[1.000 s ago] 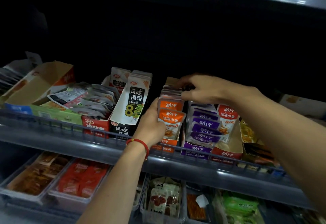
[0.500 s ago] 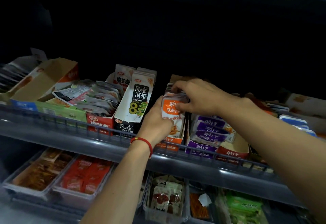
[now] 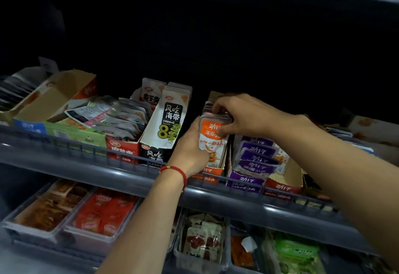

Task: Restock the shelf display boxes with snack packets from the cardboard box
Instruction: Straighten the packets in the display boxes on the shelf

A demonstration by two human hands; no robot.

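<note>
stack: I see orange fish-snack packets (image 3: pixel 212 139) standing upright in the orange display box (image 3: pixel 207 175), front packet facing me, long axis vertical
landmark: orange display box sits on the wire-fronted shelf (image 3: pixel 90 161), just right of the black kelp box (image 3: pixel 162 135), just left of the purple display box (image 3: pixel 248 182)
left hand (image 3: pixel 190 148): grip closed around the front-left edge of the stack, palm against its left side
right hand (image 3: pixel 239 115): grip pinching the packet tops from above, thumb on the front face
key relation: stack lies between both grips; left hand is nearer the box front, right hand covers the top and rear
next, my guess: press the stack back and down along the box's depth axis until it seats
risk: front packets could tip forward over the box lip
cardboard supply box: not in view
</note>
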